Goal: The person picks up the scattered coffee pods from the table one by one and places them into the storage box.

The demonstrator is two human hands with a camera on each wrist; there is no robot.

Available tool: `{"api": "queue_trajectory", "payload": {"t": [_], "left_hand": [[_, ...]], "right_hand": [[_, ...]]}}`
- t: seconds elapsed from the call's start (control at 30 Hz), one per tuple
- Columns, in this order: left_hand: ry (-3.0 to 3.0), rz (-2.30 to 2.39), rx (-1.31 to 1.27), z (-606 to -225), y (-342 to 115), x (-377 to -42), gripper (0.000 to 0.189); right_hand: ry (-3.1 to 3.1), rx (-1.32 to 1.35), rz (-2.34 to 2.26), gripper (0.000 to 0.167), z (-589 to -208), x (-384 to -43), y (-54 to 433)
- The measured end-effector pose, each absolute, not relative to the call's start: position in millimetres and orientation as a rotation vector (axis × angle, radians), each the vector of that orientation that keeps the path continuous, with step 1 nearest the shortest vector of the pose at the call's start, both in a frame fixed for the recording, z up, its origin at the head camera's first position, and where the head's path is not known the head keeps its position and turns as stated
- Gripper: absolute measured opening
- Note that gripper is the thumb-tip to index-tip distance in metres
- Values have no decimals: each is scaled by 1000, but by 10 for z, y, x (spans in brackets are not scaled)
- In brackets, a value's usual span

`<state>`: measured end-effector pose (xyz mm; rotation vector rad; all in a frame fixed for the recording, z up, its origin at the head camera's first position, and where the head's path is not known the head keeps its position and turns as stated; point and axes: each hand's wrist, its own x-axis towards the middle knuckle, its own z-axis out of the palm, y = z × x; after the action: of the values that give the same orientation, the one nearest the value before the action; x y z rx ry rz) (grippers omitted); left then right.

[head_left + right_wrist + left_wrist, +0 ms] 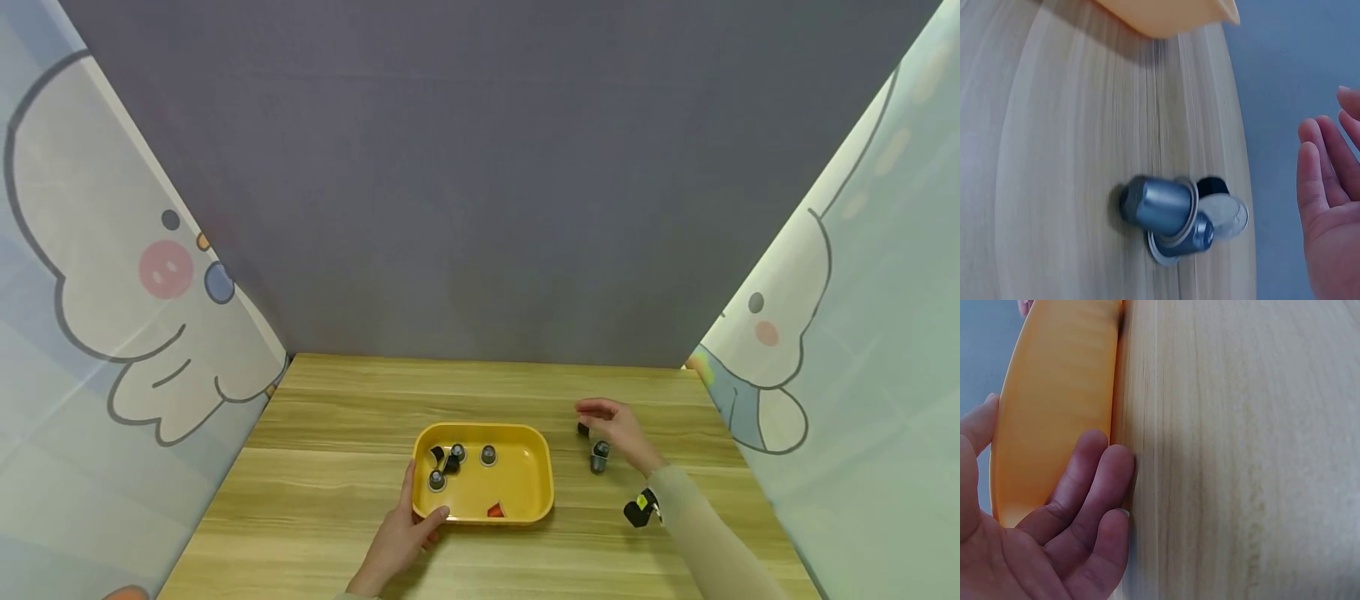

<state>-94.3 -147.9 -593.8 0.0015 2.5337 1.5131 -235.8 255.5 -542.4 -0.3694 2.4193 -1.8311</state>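
I have my left hand (399, 536) hooked on the near left corner of the yellow tray (521, 479), thumb over the rim and fingers curled against the outer wall; I'd hold it lightly, since a tug would drag the tray across the tabletop (300, 475). The tray sits around the tabletop's middle, with grey capsules (488, 456), black capsules (452, 465) and a red piece (496, 510) inside. My right hand (618, 432) hangs toward the tabletop's right edge, fingers loose and slightly bent, and I see nothing in its grasp. Just below its fingertips is a lone black capsule (583, 429); nearer the near edge, two dark grey capsules (1159, 206) lie against or over each other, I cannot tell which. For a clean pick I'd come straight down, pinch one capsule across its sides with thumb and index finger, and lift before travelling sideways, because these rounded cups would probably roll if nudged. I'd also carry the sleeve (693, 508) high: a black piece with a yellow-green patch (637, 511) lies right beside it.
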Motion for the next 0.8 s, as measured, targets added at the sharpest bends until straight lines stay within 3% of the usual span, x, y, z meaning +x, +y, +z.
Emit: {"api": "queue_trajectory", "payload": {"t": [0.8], "left_hand": [[2532,1504,-12,-5947,-1476,-955,102]], "right_hand": [[2650,-164,-1595,29,-5753,-2096,2916]]}}
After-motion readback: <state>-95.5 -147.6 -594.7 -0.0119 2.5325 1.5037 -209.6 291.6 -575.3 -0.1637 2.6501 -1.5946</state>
